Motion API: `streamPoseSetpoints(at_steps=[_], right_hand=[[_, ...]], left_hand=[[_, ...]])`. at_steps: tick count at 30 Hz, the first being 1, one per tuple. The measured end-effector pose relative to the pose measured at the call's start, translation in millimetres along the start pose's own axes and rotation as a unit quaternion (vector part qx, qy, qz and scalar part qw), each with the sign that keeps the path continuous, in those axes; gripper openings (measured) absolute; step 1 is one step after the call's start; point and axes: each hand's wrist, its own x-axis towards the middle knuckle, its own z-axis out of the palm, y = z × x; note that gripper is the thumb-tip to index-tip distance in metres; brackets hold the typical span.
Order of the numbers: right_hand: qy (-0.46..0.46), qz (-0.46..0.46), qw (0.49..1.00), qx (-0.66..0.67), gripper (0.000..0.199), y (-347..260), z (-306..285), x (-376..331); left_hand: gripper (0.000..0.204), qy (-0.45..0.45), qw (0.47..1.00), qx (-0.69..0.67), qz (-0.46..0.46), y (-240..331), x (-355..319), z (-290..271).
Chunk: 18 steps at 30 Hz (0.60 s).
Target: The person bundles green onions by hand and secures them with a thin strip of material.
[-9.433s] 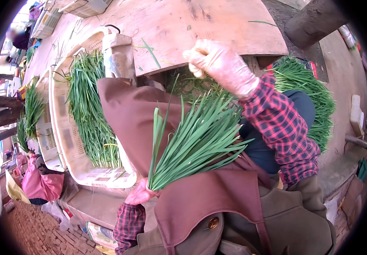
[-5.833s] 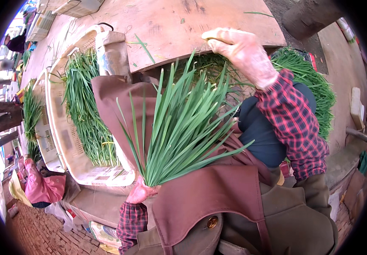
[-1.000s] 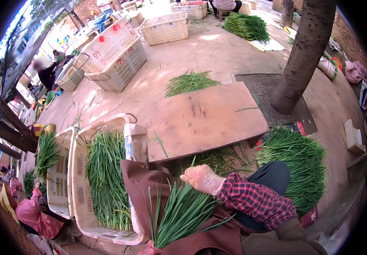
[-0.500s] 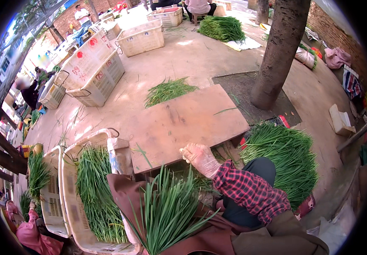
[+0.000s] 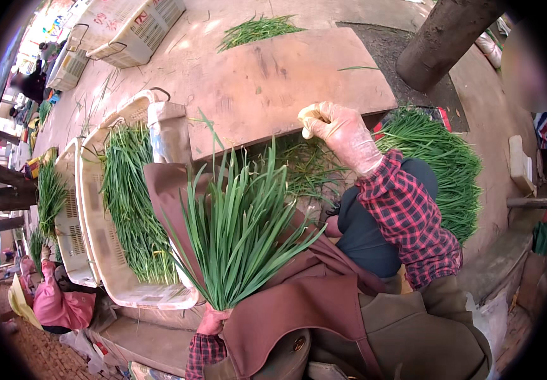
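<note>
My left hand (image 5: 213, 320), low in view, grips a bunch of green chives (image 5: 238, 231) by its base. Their leaves fan upward over my brown apron (image 5: 305, 310). Above my knee, my right hand (image 5: 343, 134) wears a thin, pale glove with yellowish fingertips. Its fingers are curled closed and nothing sticks out of them. Just beyond it is the near edge of a low wooden table (image 5: 286, 76). To the right of my leg lies a large heap of chives (image 5: 441, 171).
At my left stands a cream plastic crate (image 5: 115, 278) with chives (image 5: 137, 202) in it, another crate beside it. Loose chives (image 5: 257, 30) lie on the ground past the table. A tree trunk (image 5: 441, 47) rises at the far right. A person in pink (image 5: 64, 297) sits far left.
My view has tipped down, bringing my left hand at the base of the bunch into sight. My right hand has moved right and up, away from the table's front edge.
</note>
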Motion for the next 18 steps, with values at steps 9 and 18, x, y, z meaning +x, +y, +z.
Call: streamPoseSetpoints(at_steps=[9,18], right_hand=[[-0.198,-0.166,0.966,-0.017,0.024,-16.6,24.2,-27.3],[-0.389,-0.165,0.878,-0.224,0.050,-22.1,70.1,-8.6]], left_hand=[[0.033,-0.057,0.965,0.256,-0.015,17.7,0.9,-6.7],[0.038,-0.050,0.991,0.120,0.034,-9.6,2.7,-15.7]])
